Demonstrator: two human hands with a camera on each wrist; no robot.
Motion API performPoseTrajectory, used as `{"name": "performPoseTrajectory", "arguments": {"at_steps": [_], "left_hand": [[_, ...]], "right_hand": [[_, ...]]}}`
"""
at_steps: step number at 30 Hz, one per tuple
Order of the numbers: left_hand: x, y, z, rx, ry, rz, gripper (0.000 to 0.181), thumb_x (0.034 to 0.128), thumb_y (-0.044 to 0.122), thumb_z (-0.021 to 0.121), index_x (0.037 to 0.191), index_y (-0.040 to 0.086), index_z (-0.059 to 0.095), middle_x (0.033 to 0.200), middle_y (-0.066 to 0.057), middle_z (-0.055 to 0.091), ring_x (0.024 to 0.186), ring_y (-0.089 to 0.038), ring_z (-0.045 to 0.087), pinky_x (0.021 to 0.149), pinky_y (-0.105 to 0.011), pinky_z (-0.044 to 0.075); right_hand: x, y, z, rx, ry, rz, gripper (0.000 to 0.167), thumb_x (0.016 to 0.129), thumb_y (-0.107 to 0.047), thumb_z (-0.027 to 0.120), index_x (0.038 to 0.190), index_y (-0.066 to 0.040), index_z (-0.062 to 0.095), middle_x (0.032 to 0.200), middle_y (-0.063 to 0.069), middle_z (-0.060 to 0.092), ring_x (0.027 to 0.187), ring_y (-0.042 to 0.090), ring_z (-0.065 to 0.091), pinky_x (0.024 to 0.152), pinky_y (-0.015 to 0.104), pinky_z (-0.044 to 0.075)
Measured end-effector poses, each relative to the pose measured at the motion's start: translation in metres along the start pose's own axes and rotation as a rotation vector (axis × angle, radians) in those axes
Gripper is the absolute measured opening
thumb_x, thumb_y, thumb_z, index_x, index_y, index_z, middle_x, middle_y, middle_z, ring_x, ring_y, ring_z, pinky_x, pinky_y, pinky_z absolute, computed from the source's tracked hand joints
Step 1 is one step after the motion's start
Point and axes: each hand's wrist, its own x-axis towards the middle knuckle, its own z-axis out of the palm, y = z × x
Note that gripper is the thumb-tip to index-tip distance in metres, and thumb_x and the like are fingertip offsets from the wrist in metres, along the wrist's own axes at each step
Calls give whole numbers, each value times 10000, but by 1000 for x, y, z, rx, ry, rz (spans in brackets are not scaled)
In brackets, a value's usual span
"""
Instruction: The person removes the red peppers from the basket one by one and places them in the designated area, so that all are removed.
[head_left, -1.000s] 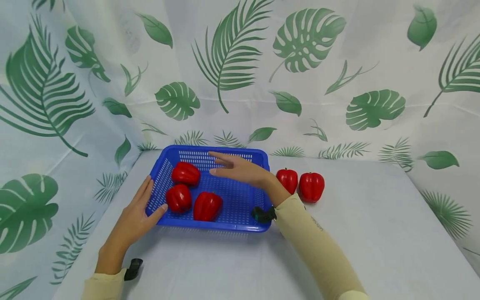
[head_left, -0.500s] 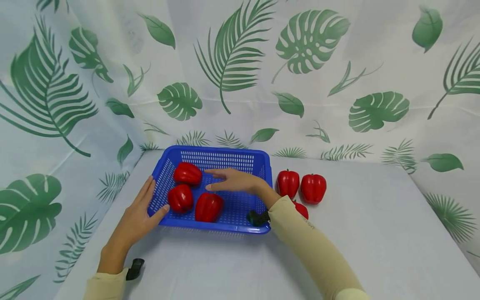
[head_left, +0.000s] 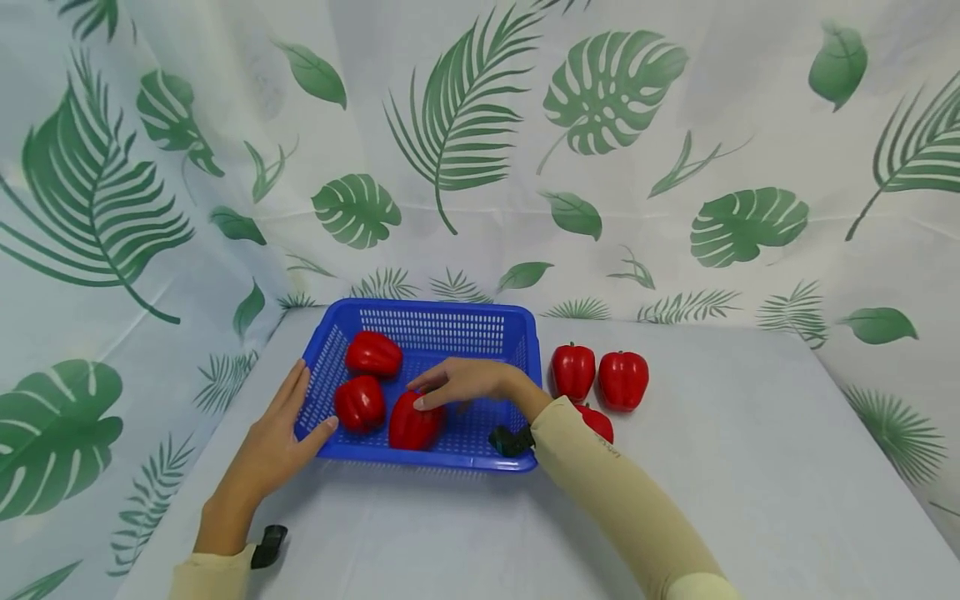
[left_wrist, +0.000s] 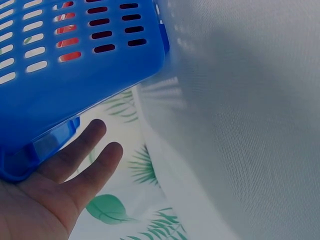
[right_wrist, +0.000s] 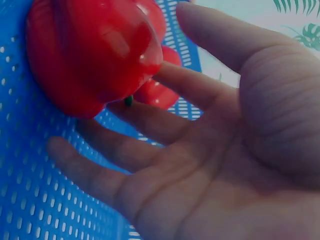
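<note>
A blue basket (head_left: pixel 465 462) with slotted walls is sitting upright on the counter (head_left: pixel 720 475). Inside, a glossy red bell pepper (head_left: pixel 408 428) is resting just beside the near wall, while a second pepper (head_left: pixel 360 404) is lying to its left and a third pepper (head_left: pixel 373 355) is lying farther back.

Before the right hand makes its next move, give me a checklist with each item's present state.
1. Left hand at the left end of the blue basket: ok.
2. Basket upright: ok.
3. Right hand at the nearest pepper on the basket's right side: ok.
4. Thumb closed against that pepper: not ok, it stands apart in the right wrist view.
5. Pepper under the right sleeve fully visible: not ok, partly covered.
6. Left hand's pressure: cannot tell.
</note>
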Motion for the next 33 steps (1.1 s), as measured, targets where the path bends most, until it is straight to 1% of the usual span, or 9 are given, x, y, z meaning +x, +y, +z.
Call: {"name": "performPoseTrajectory", "arguments": {"at_steps": [5,8,12,15,21,26,29,33], "left_hand": [[1,2,1,5,4,4,970,1030,455,642,1701,-7,117,1779,-215,62,1556,-572,193,1071,-775,361],[2,3,1,5,1,3,967,1031,445,645,1701,-7,116,1779,-215,61,1558,-569,189,1079,-778,347],[1,1,1,16,-4,-8,967,1030,448,643,1701,-7,115,1778,-219,61,1560,-566,186,1089,-780,331],[0,1,1,27,2,-9,961,1028,440,646,1697,-15,128,1774,-226,73,1557,-567,194,1089,-782,328],[3,-1,2,37,-3,-7,962,1032,443,651,1698,-13,128,1773,-230,78,1558,-563,196,1106,-773,318],[2,-2,3,41,-4,-17,968,1028,459,653,1700,-4,134,1775,-220,83,1560,-553,202,1113,-771,312],[1,-3,3,43,-2,-21,967,1028,464,654,1701,-2,139,1776,-216,87,1559,-553,209,1107,-771,321],[2,-1,1,42,-1,-22,963,1029,466,648,1703,4,138,1776,-214,89,1557,-556,213,1100,-773,327]], "right_hand": [[0,6,0,1,2,0,557,1020,-319,725,1516,-86,623,1363,49,699,1261,238,624,966,436,610],[1,9,1,-34,7,-16,535,1033,-335,708,1515,-116,633,1319,6,716,1229,199,628,976,392,600],[4,10,3,-72,-2,-74,483,1061,-334,666,1505,-145,650,1280,-35,732,1182,157,635,995,352,577],[5,10,5,-57,-3,-103,449,1075,-299,645,1495,-143,659,1293,-25,730,1177,155,640,1020,377,571],[7,9,7,4,-10,-74,431,1088,-225,612,1506,-127,644,1376,40,674,1243,216,617,1039,450,572],[9,9,9,2,-15,-56,430,1090,-194,598,1513,-129,635,1389,56,655,1260,241,601,1028,423,578],[9,8,10,-16,-14,-53,425,1085,-216,609,1501,-134,645,1357,43,662,1244,233,602,1028,415,575],[9,6,8,-54,-9,-56,439,1066,-319,650,1473,-154,664,1283,-9,683,1214,196,605,1035,410,565]]}}
